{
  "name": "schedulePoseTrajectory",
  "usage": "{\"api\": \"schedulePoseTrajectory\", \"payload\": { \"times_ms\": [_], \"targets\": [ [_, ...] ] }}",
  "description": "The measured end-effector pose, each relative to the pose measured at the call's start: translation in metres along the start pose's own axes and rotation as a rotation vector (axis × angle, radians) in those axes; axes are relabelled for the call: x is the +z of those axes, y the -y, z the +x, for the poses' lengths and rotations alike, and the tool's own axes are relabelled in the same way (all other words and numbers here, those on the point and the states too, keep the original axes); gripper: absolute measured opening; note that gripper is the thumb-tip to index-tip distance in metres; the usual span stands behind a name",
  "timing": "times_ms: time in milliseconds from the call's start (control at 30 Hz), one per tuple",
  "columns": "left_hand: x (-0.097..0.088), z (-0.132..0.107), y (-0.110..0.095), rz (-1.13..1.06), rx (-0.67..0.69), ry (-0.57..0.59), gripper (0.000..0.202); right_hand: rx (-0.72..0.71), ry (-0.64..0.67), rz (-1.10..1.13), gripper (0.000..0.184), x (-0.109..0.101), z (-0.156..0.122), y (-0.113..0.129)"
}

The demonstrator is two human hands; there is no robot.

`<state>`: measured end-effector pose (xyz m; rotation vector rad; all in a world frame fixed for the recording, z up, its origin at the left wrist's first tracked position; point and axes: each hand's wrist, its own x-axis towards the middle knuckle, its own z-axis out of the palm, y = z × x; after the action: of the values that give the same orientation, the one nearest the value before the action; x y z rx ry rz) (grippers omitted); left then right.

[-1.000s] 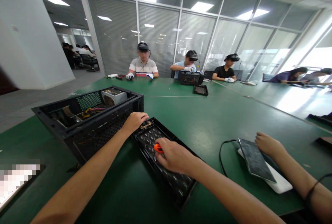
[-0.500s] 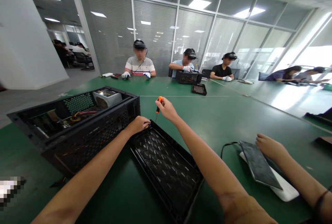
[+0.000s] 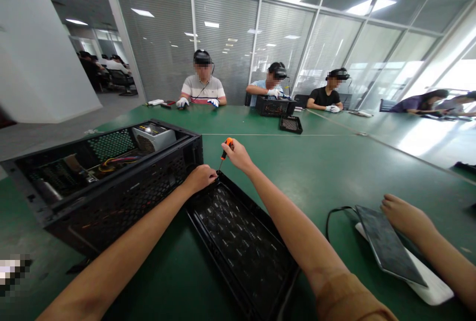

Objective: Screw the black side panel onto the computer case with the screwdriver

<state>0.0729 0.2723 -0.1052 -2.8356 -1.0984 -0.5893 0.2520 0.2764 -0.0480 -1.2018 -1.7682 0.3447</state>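
Observation:
My right hand (image 3: 240,156) is closed round the orange and black handle of a screwdriver (image 3: 223,150), whose shaft points down at the far corner of a black computer front panel (image 3: 243,241). The panel lies inner side up on the table. My left hand (image 3: 201,179) is closed at that same corner, its fingertips beside the screwdriver's tip; whatever they pinch is hidden. Left of the panel, close by my left hand, stands an opened black computer case (image 3: 130,192) with a silver power supply (image 3: 155,136) and coloured cables inside.
At right, another person's hand (image 3: 405,214) is beside a tablet (image 3: 390,246) resting on a white object (image 3: 433,284), with a black cable. Across the green table (image 3: 316,162) sit several people, one at a second computer case (image 3: 274,106) with a black panel (image 3: 291,124) before it.
The screwdriver's tip has moved left and now meets the panel's corner by my left fingertips. My left hand has shifted slightly right. The view has turned a little.

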Motion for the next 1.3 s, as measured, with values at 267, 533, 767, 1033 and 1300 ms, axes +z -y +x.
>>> {"api": "schedulePoseTrajectory", "payload": {
  "times_ms": [267,533,767,1033,1300],
  "targets": [
    [0.002,0.003,-0.001,-0.022,-0.003,-0.009,0.016,0.005,-0.011,-0.032,0.03,-0.002,-0.003,-0.004],
    [0.001,0.004,0.001,-0.077,-0.05,-0.028,0.013,0.026,0.018,-0.01,0.03,-0.002,-0.006,-0.008],
    [0.001,0.007,-0.002,-0.098,-0.017,-0.001,0.016,0.057,0.034,0.011,0.032,-0.002,-0.007,-0.013],
    [0.005,0.005,-0.004,-0.175,-0.141,-0.07,0.024,0.055,0.023,0.063,0.031,0.0,-0.008,-0.014],
    [0.003,0.005,0.003,-0.175,-0.162,-0.005,0.02,0.063,-0.013,0.093,0.028,-0.002,-0.005,-0.018]
  ]
}}
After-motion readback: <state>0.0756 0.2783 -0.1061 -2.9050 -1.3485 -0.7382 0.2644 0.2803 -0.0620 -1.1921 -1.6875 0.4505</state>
